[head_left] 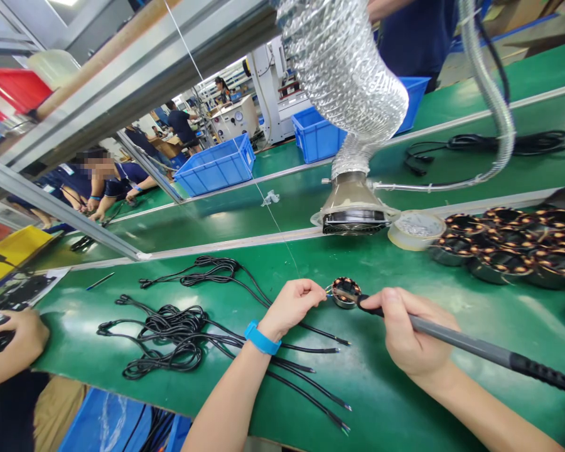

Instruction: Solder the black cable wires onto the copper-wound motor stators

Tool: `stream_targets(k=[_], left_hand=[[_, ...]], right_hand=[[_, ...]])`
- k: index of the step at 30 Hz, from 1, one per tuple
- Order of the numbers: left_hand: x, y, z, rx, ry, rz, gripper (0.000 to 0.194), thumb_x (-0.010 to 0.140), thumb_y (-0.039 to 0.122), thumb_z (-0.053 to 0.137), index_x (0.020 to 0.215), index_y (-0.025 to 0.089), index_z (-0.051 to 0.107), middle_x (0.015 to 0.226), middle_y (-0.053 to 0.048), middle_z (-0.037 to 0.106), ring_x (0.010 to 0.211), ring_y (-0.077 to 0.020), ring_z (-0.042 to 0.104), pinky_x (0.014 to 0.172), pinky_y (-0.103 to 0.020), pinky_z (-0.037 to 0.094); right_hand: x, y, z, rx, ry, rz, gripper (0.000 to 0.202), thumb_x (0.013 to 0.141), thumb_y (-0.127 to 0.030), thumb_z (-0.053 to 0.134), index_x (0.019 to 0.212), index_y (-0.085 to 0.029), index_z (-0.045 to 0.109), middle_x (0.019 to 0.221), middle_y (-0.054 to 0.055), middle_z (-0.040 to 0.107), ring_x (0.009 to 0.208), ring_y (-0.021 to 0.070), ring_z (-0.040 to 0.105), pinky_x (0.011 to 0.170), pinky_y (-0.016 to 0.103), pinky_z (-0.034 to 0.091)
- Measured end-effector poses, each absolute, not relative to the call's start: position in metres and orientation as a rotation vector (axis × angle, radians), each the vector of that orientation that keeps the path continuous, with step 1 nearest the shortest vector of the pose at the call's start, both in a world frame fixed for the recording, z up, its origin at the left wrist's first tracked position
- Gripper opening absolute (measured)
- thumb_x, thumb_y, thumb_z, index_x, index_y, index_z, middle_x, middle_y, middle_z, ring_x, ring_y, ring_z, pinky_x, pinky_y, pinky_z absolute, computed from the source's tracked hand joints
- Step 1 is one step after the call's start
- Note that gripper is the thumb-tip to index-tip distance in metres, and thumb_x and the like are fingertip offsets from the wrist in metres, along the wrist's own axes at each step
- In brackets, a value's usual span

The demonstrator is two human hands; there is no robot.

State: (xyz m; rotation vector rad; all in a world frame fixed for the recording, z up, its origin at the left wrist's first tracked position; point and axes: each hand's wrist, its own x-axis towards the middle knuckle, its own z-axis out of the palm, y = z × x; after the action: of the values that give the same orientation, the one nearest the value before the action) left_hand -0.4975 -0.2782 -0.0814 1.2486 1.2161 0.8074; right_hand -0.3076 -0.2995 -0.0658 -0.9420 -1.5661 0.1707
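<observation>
A round copper-wound stator [346, 292] sits on the green bench in front of me. My right hand [417, 329] grips a grey and black soldering iron [466, 342], its front end at the stator's right side. At the stator's left edge my left hand [294, 307], with a blue wristband, is pinched beside small coloured wires [329, 291]; a thin strand rises from near its fingertips. What exactly the fingertips hold is too small to tell. Black cables [176, 336] with stripped ends lie left of and beneath my left forearm.
A fume hood [355, 204] on a foil duct hangs behind the stator. More stators [506, 267] and a round tub [417, 230] stand at the right. A co-worker's hand [21, 336] is at the far left. Blue bins [216, 168] line the back; a metal frame crosses the upper left.
</observation>
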Motion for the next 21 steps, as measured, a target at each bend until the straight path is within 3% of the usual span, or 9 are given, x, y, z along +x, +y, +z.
stream_targets(k=[21], left_hand=[[-0.4970, -0.2775, -0.0816, 1.245, 1.224, 0.802, 0.031, 0.080, 0.042, 0.067, 0.078, 0.012, 0.063, 0.062, 0.004, 0.048, 0.053, -0.0052, 0.031, 0.052, -0.022, 0.022]], right_hand=[[-0.3053, -0.2960, -0.0674, -0.855, -1.554, 0.106, 0.029, 0.095, -0.013, 0.048, 0.072, -0.020, 0.064, 0.066, -0.002, 0.066, 0.053, 0.0115, 0.061, 0.055, 0.025, 0.051]])
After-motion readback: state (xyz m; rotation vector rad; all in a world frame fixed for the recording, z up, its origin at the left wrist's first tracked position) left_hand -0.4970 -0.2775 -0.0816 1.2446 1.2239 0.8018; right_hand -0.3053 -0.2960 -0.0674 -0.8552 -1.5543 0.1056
